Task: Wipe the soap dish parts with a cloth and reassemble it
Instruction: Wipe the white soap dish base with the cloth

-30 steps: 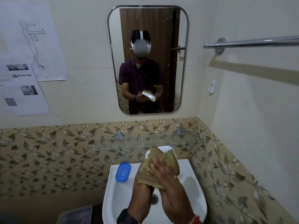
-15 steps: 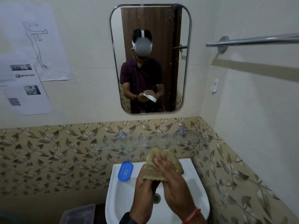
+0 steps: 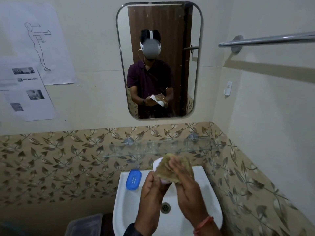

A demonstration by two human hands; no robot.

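Note:
My left hand (image 3: pixel 151 193) grips the white soap dish base (image 3: pixel 157 163) from below, tilted up over the basin. My right hand (image 3: pixel 185 189) presses a brownish-green cloth (image 3: pixel 167 169) against the base, covering most of it; only its upper left rim and a bit of its lower edge show. The blue perforated soap dish insert (image 3: pixel 133 179) lies flat on the basin's back left ledge, apart from both hands. In the mirror, the reflection shows the white base held at an angle with the cloth on it.
A white wash basin (image 3: pixel 124 201) with a drain (image 3: pixel 165 207) sits below the hands. A glass shelf (image 3: pixel 153 150) runs along the tiled wall just behind them. A mirror (image 3: pixel 159 60) hangs above, a towel rail (image 3: pixel 265 40) at right, a clear plastic bin (image 3: pixel 85 225) at lower left.
Both hands stay at the dish. The cloth has shifted right across the base, so the white upper left rim shows again. The blue insert has not moved.

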